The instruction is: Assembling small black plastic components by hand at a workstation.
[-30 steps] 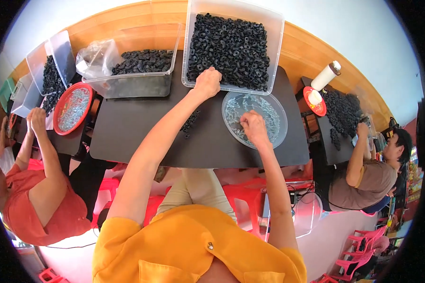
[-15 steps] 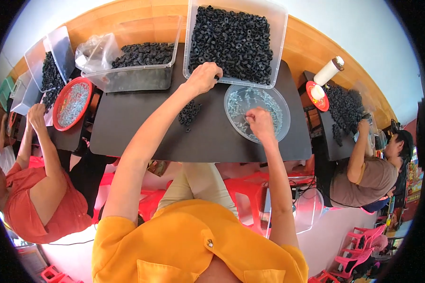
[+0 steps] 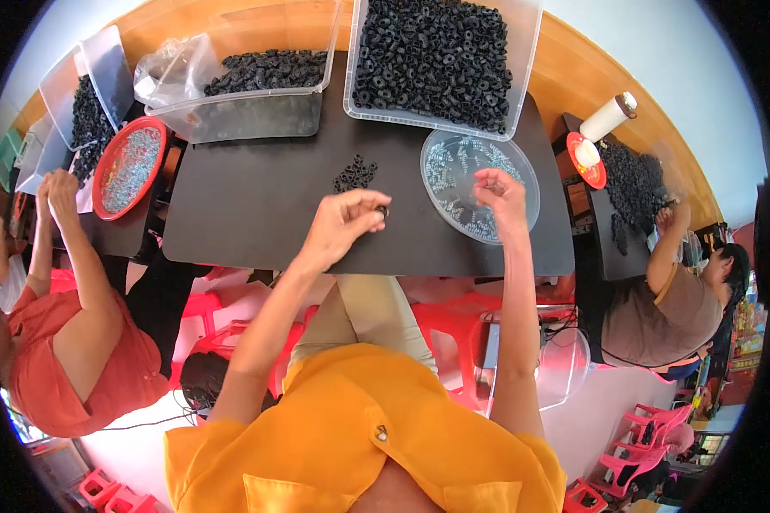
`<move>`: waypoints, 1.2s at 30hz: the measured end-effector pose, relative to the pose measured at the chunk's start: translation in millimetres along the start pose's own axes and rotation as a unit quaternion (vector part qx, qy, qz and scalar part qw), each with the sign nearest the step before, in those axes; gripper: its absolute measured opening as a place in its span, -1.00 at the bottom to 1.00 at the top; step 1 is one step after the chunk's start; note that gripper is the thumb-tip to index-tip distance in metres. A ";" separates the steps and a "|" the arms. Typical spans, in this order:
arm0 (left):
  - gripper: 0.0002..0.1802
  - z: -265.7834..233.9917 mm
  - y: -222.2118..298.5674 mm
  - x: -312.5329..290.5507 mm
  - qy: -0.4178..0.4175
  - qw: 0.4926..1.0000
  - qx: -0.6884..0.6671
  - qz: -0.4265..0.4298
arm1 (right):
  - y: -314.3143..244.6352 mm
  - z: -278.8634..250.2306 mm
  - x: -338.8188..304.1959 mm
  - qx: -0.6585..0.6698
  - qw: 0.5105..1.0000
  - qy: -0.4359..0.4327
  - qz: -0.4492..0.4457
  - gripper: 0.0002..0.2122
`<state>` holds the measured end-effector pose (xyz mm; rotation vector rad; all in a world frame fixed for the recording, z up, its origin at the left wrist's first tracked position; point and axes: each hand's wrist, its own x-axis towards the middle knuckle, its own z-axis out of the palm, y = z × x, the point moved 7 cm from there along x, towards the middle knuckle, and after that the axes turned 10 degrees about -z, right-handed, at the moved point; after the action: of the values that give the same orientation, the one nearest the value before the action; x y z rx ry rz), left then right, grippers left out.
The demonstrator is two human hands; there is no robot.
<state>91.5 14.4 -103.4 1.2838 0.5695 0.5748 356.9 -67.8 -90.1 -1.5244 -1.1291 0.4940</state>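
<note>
The black piece (image 3: 382, 211), pinched by the left hand (image 3: 344, 227) above the table (image 3: 248, 205), may fall if this pinch loosens, while the right hand (image 3: 503, 198) (curled; whether gripping, I cannot tell) is over the tray (image 3: 460, 186).

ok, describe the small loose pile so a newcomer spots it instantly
Start at the dark table in the centre. Just beyond the left hand, short of the big clear bin, is the small pile of black parts. Unlike the bin's contents, it lies directly on the table.

The rings (image 3: 432, 64) are black, the shirt (image 3: 338, 427) yellow-orange.
</note>
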 end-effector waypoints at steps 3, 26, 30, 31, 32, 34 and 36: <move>-0.86 6.6 -22.6 -13.7 0.022 0.995 -0.088 -0.029 | -12.0 16.6 -6.2 0.100 0.995 -0.005 0.028 -0.80; -0.87 14.6 -42.9 -16.6 0.052 0.997 -0.056 -0.033 | -91.6 112.1 -80.5 -0.056 0.984 -0.034 -0.165 -0.85; -0.87 10.5 -39.9 -17.9 0.051 0.992 -0.112 -0.033 | -112.6 122.5 -90.7 -0.185 0.919 -0.031 -0.347 -0.81; -0.87 9.4 -38.0 -20.2 0.052 0.992 -0.112 -0.033 | -108.2 118.7 -86.0 -0.160 0.938 -0.009 -0.307 -0.81; -0.87 4.5 -35.1 -24.0 0.070 0.992 -0.102 -0.032 | -103.7 116.0 -80.9 -0.134 0.955 0.013 -0.265 -0.81; -0.86 -6.9 -30.1 -30.6 0.099 0.990 -0.105 -0.013 | -98.6 121.0 -65.5 -0.128 0.964 0.014 -0.235 -0.83; -0.85 -20.2 -26.0 -36.4 0.120 0.986 -0.117 0.005 | -86.1 134.5 -50.8 -0.130 0.971 -0.015 -0.199 -0.84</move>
<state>53.3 -0.8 -130.2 1.0022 0.6722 0.7873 192.6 -48.0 -63.5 -1.4600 -1.5267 0.0955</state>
